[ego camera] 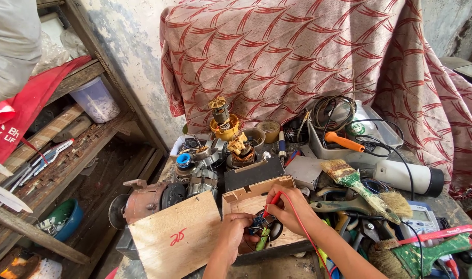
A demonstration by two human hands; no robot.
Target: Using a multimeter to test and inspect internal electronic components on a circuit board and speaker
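Item, near centre of the table (277, 266): small dark circuit board with blue parts (257, 222), pinched in my left hand (235, 227) over the open plywood box (256, 199).

Item: red-leaded test probe (270, 205), gripped pen-fashion in my right hand (287, 209), tip on the board.

Handling, as I judge it: brace the board steady, touch one contact only, keep the red lead clear.

Right of these: green-handled paintbrush (357, 183), grey multimeter (424, 219). Left: loose plywood panel (176, 237), rusty motor (148, 199).

Both hands meet over the wooden box (246, 199), plywood board (176, 235) left, paintbrush (357, 183) right (motors (205, 165) behind).
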